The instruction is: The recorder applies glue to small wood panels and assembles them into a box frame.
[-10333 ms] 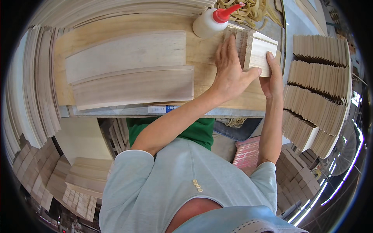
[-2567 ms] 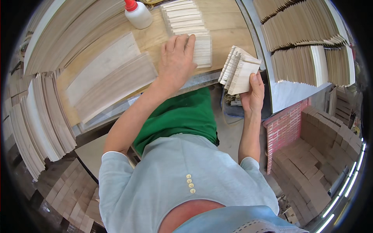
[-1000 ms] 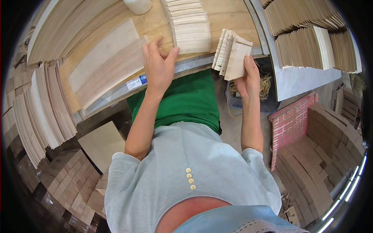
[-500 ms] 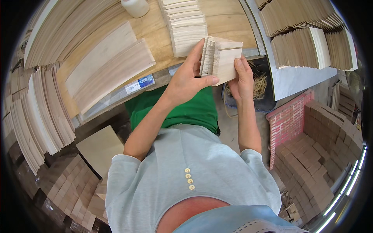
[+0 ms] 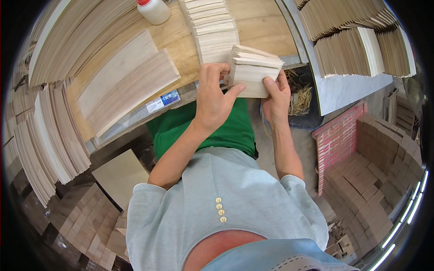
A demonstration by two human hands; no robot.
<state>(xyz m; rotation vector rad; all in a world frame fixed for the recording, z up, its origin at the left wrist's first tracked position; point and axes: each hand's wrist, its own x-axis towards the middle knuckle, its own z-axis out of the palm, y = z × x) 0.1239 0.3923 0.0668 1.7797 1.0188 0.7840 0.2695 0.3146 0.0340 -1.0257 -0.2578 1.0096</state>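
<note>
Above the table's front edge I hold a small stack of thin, pale wooden boards [image 5: 253, 77], its pieces slightly fanned along the top. My right hand [image 5: 276, 95] grips its right side, thumb on the front face and fingers behind. At the left edge, my left hand [image 5: 216, 92] has its thumb on the near face, with fingertips bent at the side and partly hidden. Just beyond, a row of similar pale wooden pieces [image 5: 214, 31] lies overlapped on the wooden table [image 5: 260, 27].
Long thin boards [image 5: 131, 90] lie at the table's left, beside a white bottle with a red cap [image 5: 156, 12]. More stacked boards [image 5: 346, 49] stand at the right. A pink crate panel [image 5: 339, 140] and piled wooden blocks [image 5: 361, 189] are lower right; a dark bin [image 5: 312, 119] holds scraps.
The board stack has turned so its broad face now shows toward me and its top edges are visible. My left hand has shifted to the left, its fingers drawn back from the stack's far side.
</note>
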